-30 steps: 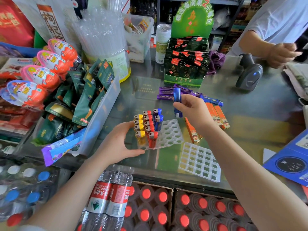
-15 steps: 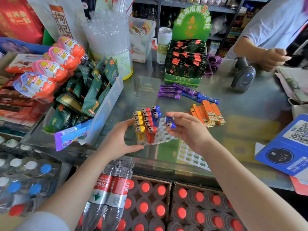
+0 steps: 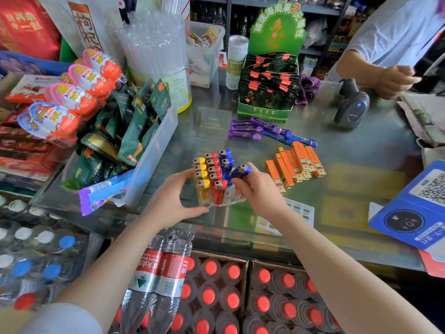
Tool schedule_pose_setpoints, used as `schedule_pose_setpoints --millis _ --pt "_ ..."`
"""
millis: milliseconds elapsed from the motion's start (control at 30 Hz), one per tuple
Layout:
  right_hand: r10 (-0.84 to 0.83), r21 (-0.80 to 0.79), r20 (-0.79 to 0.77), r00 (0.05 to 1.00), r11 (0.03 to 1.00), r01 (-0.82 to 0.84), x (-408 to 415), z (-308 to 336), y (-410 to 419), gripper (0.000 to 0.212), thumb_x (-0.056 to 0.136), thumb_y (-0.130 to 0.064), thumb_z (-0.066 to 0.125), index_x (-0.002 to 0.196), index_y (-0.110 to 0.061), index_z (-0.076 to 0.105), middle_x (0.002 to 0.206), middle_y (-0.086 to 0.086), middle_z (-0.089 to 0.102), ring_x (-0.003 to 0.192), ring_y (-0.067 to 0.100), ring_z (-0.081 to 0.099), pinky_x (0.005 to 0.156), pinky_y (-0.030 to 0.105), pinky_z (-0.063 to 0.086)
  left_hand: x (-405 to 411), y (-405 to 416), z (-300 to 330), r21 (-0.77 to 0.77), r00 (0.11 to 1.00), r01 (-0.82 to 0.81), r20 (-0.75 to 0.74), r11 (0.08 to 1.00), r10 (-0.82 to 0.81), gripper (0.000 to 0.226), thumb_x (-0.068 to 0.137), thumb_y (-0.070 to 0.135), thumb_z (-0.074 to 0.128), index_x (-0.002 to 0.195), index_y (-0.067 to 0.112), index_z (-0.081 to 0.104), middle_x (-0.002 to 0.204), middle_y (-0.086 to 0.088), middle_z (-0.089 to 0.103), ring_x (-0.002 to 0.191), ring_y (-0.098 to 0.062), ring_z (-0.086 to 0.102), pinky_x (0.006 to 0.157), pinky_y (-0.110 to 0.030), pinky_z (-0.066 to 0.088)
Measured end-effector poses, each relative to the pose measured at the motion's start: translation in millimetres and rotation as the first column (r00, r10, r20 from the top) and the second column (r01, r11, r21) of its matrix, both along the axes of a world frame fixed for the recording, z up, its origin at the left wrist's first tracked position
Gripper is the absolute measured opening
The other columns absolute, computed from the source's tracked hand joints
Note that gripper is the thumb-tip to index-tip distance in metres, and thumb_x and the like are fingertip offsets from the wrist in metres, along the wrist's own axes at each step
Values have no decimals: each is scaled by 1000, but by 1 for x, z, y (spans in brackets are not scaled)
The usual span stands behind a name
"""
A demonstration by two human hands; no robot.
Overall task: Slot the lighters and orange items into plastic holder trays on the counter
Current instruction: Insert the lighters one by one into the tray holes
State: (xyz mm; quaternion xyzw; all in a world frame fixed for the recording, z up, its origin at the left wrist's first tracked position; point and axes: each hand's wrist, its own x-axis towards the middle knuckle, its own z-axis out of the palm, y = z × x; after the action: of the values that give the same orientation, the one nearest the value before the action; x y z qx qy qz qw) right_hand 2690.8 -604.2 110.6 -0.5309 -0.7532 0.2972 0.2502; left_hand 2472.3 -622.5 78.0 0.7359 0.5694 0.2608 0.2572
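Note:
A clear holder tray sits on the glass counter with several yellow, red and blue lighters standing in it. My left hand grips the tray's left side. My right hand pinches a blue lighter, tilted over the tray's right part beside the standing blue ones. Several orange items lie in a row to the right. A white grid tray lies partly hidden under my right wrist.
Purple and blue lighters lie behind the tray near a green display box. A snack bin stands left, a barcode scanner and another person's hand far right. A blue QR stand is at right.
My right hand picked up a blue lighter from the pile at the back and brought it down to the tray. My left hand stayed on the tray.

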Motion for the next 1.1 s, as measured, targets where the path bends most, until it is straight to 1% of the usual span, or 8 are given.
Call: schedule_pose_setpoints --millis 67,200,333,500,633,733,933,1100 --pt "42 -2 78 996 999 -42 -1 1 1 15 93 -17 48 84 -6 50 66 -12 48 67 27 59 63 34 44 0 0 1 5 1000 5 3 1000 -5 74 55 61 70 115 65 27 110 44 36 104 24 30 80 -10 27" --pt "82 2 270 959 996 -86 -3 13 6 20 94 -25 47 96 -5 47 83 13 67 74 33 61 66 43 51 0 1 1 -2 1000 4 16 1000 -4 75 55 58 71 115 65 26 111 41 37 104 20 32 81 -10 27" --pt "102 41 431 897 990 -132 -4 24 11 28 93 -32 48 99 -5 50 90 14 64 78 33 60 63 38 48 2 2 0 -11 999 33 1 999 -33 66 59 55 71 116 51 39 117 19 53 110 0 44 85 -27 42" --pt "129 91 549 826 973 -213 0 27 17 35 91 -39 49 98 -6 54 88 13 59 76 32 59 62 37 48 2 7 6 -12 995 98 3 995 -98 55 64 45 71 112 42 46 110 17 55 109 -5 47 89 -36 44" --pt "212 50 407 888 966 -253 7 21 18 30 89 -34 55 98 -6 59 82 7 71 65 23 61 61 34 51 -1 9 5 -45 995 93 24 995 -92 61 64 41 73 118 40 45 116 16 54 111 -3 45 94 -32 40" --pt "148 36 310 939 985 -167 6 14 20 27 87 -32 59 88 -4 62 73 7 71 58 23 59 56 31 48 0 8 5 -43 995 92 29 995 -90 61 65 41 73 118 42 43 117 19 52 111 -2 44 93 -29 38" --pt "29 101 413 910 992 -78 5 0 20 29 85 -41 59 79 -12 60 67 0 59 58 21 54 54 29 47 2 8 9 -29 997 79 1 996 -79 58 65 43 72 110 56 37 108 34 44 107 7 38 86 -19 33" --pt "-106 168 182 978 983 76 38 4 32 8 86 -14 57 86 -10 65 76 3 68 67 19 59 62 38 54 7 10 8 -36 998 65 -19 997 -66 61 65 46 70 111 59 32 109 33 42 108 6 36 87 -19 31"
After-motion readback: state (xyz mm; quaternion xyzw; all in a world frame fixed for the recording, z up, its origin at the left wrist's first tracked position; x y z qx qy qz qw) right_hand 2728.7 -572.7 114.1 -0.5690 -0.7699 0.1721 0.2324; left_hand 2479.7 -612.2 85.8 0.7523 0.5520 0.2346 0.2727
